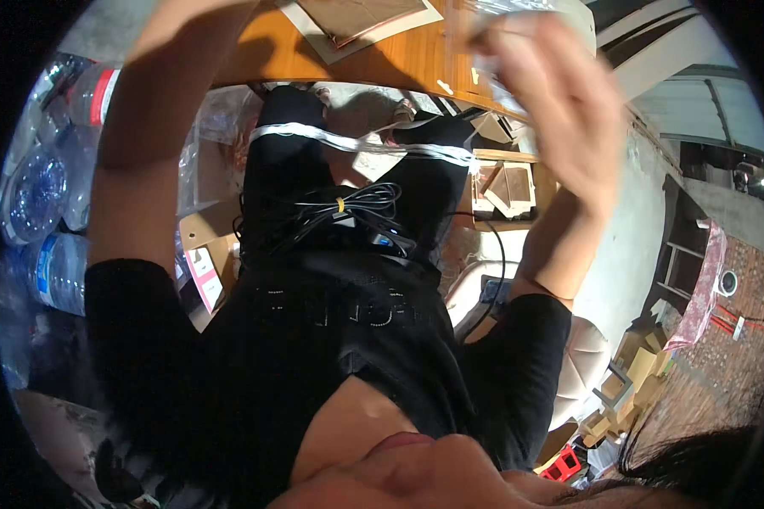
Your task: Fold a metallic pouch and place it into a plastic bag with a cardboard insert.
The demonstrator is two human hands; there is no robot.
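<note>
Motion smears my right hand (560, 102), raised over the right end of an orange-brown wooden table (267, 55). Its fingers look bent, but what they hold, if anything, is too blurred to make out. Clear plastic film (560, 10) lies right behind that hand. My left forearm (148, 110) reaches up past the table's left side, and the hand itself is cut off by the upper edge of the picture. Between the arms, a flat brown panel (361, 17) rests on a pale sheet (314, 38) on the table.
Large clear plastic bottles (38, 191) crowd the left side. A bundled black cable (348, 208) lies on my lap, and white strips (365, 146) cross my thighs. Right of my legs stands a box (505, 225) with small framed pieces (509, 187). Cardboard scraps (641, 373) lie farther right.
</note>
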